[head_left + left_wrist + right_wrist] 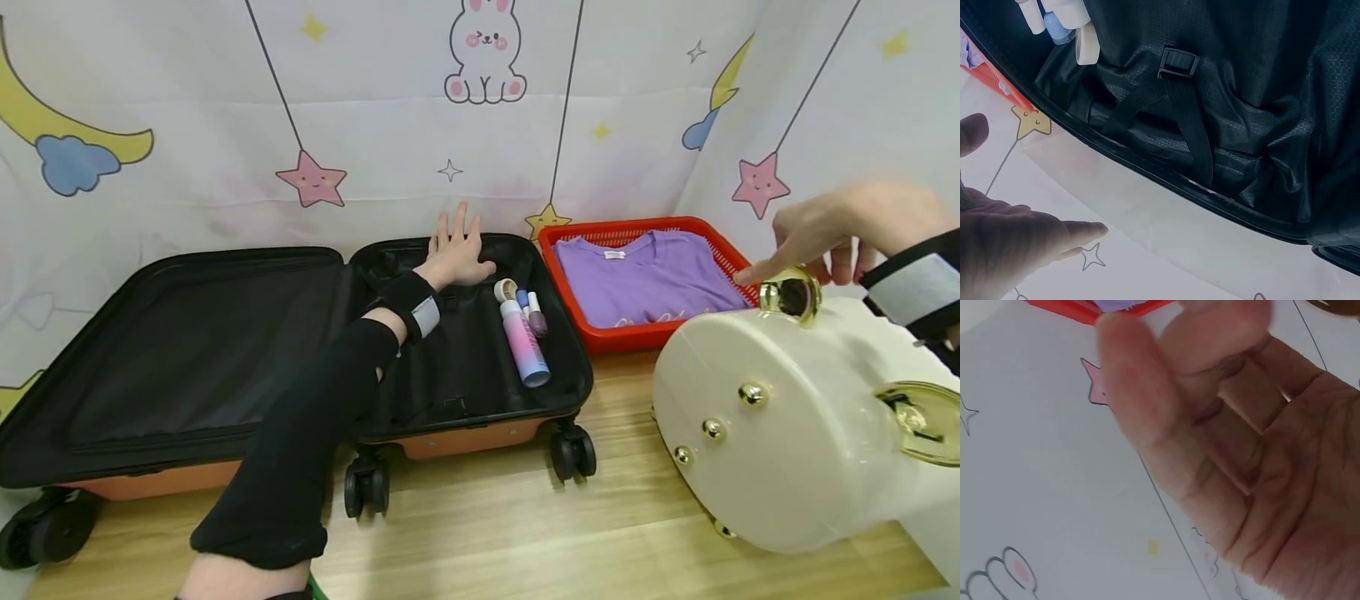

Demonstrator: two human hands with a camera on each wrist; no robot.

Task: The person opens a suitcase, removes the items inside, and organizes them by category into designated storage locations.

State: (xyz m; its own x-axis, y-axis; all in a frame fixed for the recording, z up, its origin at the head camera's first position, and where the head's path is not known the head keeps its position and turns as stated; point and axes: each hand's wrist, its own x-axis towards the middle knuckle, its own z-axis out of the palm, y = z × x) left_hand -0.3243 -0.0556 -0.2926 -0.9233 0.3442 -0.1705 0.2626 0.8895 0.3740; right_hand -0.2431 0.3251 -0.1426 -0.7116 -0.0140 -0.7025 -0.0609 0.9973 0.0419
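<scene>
Printed cloth (390,125) hangs behind your pale wooden bench (645,500). From the head camera, the suitcase (202,350) lies spread flat on it, presumably so both halves can be reached. A spray can (525,346), small bottles (536,318) and a tape-like roll (506,290) lie along one side of the right half, perhaps grouped there to save room (the wall beside them may check rolling). Next to that half, a red basket (622,340) carries a purple shirt (645,275), laid neatly, likely to limit creasing. Your left hand (455,258) is at the suitcase's far edge, fingers spread. Your right hand (862,229) is over the gold handle (770,297) of the cream case (750,467); blur hides whether they touch.

From the left wrist, your left grip is wide and holds nothing, beside the rim over the cloth. Inside, a crossed strap (1191,125) with a buckle (1179,61) lies against the lining, probably meant to hold packed things down.

From the right wrist, your right grip looks loosely bent, with nothing visible in it. Only a gold edge (1338,306) enters the top corner (which part, you cannot tell).
</scene>
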